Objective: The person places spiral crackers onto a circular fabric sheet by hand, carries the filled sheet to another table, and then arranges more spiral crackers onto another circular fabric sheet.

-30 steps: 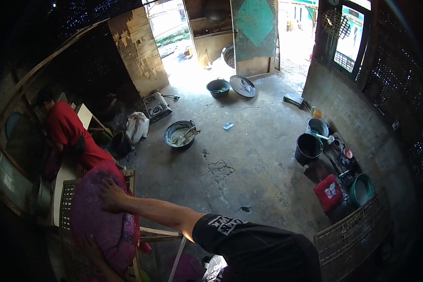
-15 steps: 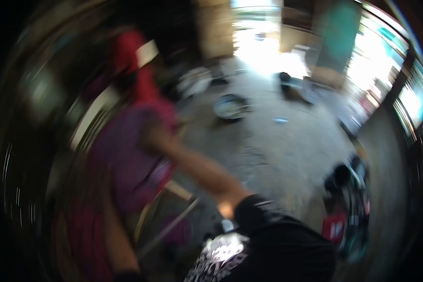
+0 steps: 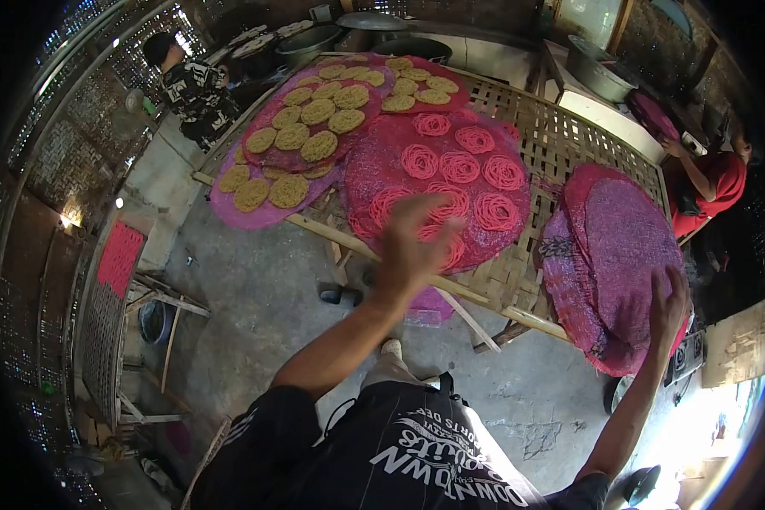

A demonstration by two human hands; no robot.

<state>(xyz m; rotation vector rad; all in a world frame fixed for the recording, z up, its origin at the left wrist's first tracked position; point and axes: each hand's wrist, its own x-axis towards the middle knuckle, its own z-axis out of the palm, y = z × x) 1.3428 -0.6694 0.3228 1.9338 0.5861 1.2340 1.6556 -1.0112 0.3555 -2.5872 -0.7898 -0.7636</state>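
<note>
My left hand [image 3: 412, 246] is open, fingers spread, above the near edge of a round pink mesh sheet [image 3: 374, 157]. Coils of thin pink strands, like noodles [image 3: 461, 167], lie spaced over that sheet; my hand partly covers the nearest ones. I cannot tell whether my fingers touch them. To the right, my right hand [image 3: 671, 297] lies with fingers stretched out at the right side of a pile of pink-purple mesh sheets [image 3: 620, 246]. These sheets overlap unevenly at the right end of the woven bamboo rack [image 3: 546, 140].
Yellowish noodle coils [image 3: 318, 111] cover mesh sheets at the left. One person in patterned clothing [image 3: 197, 95] is at the far left; another in a red shirt [image 3: 722, 187] is at the right. Basins [image 3: 310, 44] stand behind. A slatted rack [image 3: 102, 340] stands left on the concrete floor.
The view has swung from the blurred room and doorway to the bamboo rack. Earlier, my arms reached to pink-purple mesh at the left; now my hands are apart, with mesh sheets lying under the right.
</note>
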